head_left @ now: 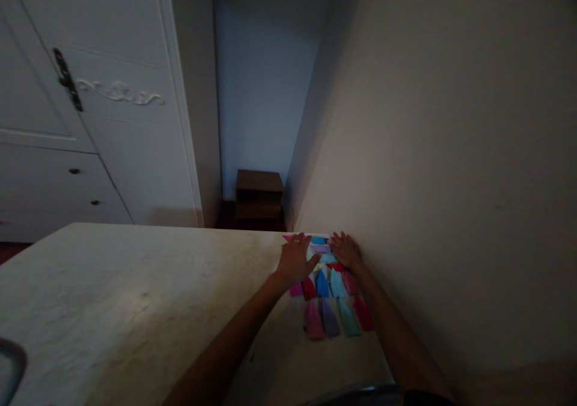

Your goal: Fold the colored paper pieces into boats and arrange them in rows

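Note:
Several small tapered pieces in pink, red, blue, purple and teal lie in rows at the far right of the pale tabletop (180, 268). I cannot tell if they are paper or cloth. My left hand (295, 262) rests on the left side of the upper rows, fingers stretched out and thumb apart, with a ring on one finger. Flat over the right side of the same rows is my right hand (346, 251), near the wall. Between the hands a blue piece (319, 240) shows. Nearer me lie a pink piece (314, 321), a purple piece (330, 318) and a teal piece (349, 318).
A beige wall (428, 154) runs close along the table's right side. Beyond the far edge stand a white wardrobe (135, 160) and a small brown cabinet (259, 181). A dark curved object (12, 358) enters at the lower left. A dark shiny rim (356, 394) shows at the bottom.

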`<state>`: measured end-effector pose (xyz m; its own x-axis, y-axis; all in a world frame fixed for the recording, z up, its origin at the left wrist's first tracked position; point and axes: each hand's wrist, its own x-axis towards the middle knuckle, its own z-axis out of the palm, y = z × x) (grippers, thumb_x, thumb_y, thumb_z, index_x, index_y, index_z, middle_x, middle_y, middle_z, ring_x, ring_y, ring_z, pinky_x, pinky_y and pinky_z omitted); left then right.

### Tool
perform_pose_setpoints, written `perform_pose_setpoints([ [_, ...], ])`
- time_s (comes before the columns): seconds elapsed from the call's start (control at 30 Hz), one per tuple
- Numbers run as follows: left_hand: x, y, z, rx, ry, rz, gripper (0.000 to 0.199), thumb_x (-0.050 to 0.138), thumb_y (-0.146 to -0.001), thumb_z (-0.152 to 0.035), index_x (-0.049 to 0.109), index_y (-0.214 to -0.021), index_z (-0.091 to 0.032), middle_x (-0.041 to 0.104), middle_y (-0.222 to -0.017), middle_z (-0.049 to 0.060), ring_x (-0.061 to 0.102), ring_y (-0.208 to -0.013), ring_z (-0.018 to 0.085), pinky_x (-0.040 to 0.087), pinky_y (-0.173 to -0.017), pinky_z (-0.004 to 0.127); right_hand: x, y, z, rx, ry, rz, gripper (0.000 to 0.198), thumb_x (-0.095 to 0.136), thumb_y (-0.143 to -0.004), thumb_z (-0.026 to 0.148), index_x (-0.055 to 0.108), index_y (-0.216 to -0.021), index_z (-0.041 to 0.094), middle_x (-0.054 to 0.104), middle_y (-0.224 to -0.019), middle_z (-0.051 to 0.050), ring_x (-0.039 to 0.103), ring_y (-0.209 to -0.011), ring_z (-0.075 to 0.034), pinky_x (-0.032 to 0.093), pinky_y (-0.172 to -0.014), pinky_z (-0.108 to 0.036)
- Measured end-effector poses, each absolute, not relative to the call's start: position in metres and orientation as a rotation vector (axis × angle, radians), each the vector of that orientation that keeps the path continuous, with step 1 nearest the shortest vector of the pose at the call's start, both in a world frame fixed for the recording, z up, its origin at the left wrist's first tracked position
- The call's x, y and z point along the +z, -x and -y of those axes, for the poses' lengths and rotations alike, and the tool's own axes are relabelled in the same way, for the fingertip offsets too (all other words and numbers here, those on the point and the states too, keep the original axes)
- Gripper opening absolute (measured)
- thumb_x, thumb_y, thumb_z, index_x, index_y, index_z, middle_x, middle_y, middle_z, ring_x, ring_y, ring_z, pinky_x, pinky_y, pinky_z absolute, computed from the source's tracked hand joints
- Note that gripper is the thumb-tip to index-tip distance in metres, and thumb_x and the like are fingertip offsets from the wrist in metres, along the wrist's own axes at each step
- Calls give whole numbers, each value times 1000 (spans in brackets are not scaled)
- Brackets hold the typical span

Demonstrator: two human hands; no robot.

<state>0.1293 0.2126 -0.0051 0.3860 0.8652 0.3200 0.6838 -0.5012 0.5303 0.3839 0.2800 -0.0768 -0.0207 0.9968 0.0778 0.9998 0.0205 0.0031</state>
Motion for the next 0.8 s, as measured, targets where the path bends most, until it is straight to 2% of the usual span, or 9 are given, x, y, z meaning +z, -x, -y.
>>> perform_pose_setpoints([
  [0.13,-24,-168,-267,515,-2551,-1341,65,38,-91,-59,39,-143,-21,33,-153,15,20,-143,38,21,-110,61,-82,-380,-274,2,2214,2151,57,22,-99,43,26,-151,21,29,-155,-12,26,-142,-30,26,-109,-55],
  [0.23,-42,-182,-285,395,-2604,-1266,65,36,-90,-63,41,-142,-26,34,-153,13,21,-142,39,16,-108,65,-89,-374,-266,43,2156,2186,54,27,-99,38,25,-151,24,25,-156,-11,25,-142,-29,25,-110,-54],
  [0.37,-58,-178,-285,343,-2681,-1177,65,30,-90,-66,43,-140,-26,39,-149,14,29,-139,40,17,-106,67,-95,-368,-253,45,1997,2273,53,36,-95,29,34,-148,24,27,-156,-11,22,-143,-27,21,-112,-53],
  [0.57,-62,-151,-265,377,-2692,-1131,64,22,-94,-62,48,-136,-21,47,-143,15,36,-136,34,24,-108,60,-94,-345,-237,119,1844,2298,48,36,-96,29,43,-143,20,33,-153,-13,27,-142,-27,22,-113,-51],
  [0.8,-55,-107,-237,392,-2655,-1168,54,23,-99,-52,51,-133,-21,51,-140,13,42,-134,26,28,-111,49,-66,-305,-222,327,1638,2353,46,29,-100,37,52,-136,19,40,-149,-12,30,-141,-23,20,-114,-51],
])
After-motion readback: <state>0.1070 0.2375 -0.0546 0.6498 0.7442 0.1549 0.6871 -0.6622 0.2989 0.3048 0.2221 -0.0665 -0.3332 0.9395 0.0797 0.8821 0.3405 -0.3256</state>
